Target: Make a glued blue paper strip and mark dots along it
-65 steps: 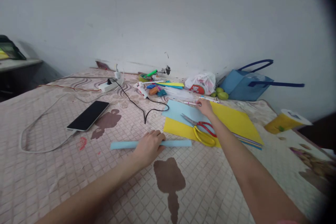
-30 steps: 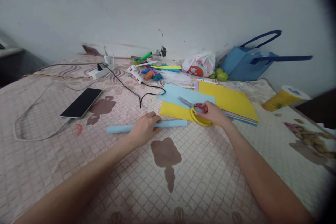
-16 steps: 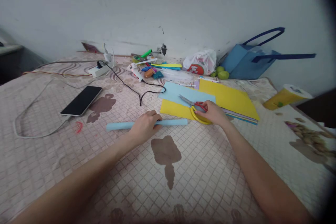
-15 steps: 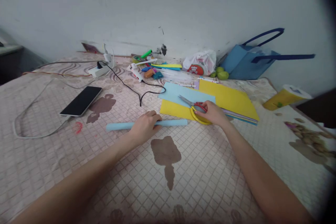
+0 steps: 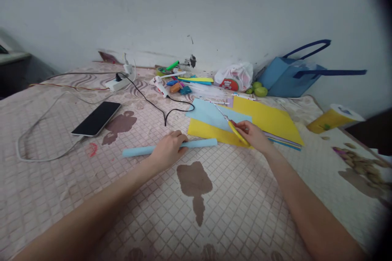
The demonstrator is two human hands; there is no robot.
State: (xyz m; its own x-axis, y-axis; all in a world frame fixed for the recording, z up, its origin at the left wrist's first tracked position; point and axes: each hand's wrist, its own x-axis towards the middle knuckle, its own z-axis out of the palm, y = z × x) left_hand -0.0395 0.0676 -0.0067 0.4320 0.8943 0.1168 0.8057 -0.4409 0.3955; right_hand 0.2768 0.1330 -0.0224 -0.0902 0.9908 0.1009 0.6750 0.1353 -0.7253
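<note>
My left hand (image 5: pixel 171 147) is closed round a light blue paper tube (image 5: pixel 200 143) lying crosswise on the patterned tablecloth. In my right hand (image 5: pixel 254 134) is a pair of scissors (image 5: pixel 238 132) with yellow and red handles, held by the handles and turned on edge. Their blades point away to the upper left, over a light blue paper sheet (image 5: pixel 203 111). Under that sheet lies a yellow paper strip (image 5: pixel 203 130). To the right is a stack of coloured paper with a yellow sheet (image 5: pixel 269 116) on top.
A tablet-like device (image 5: pixel 98 118) with a white cable lies at left. Behind it sit a power strip (image 5: pixel 115 85) and a glue gun (image 5: pixel 160 87) with a black cord. Farther right are a plastic bag (image 5: pixel 234 77), green fruits (image 5: pixel 260 91), a blue bag (image 5: pixel 284 77) and a yellow roll (image 5: pixel 324 120).
The scissors have been lifted and tilted on edge in my right hand, which moved slightly right and toward me. My left hand stays on the tube. The view has shifted slightly.
</note>
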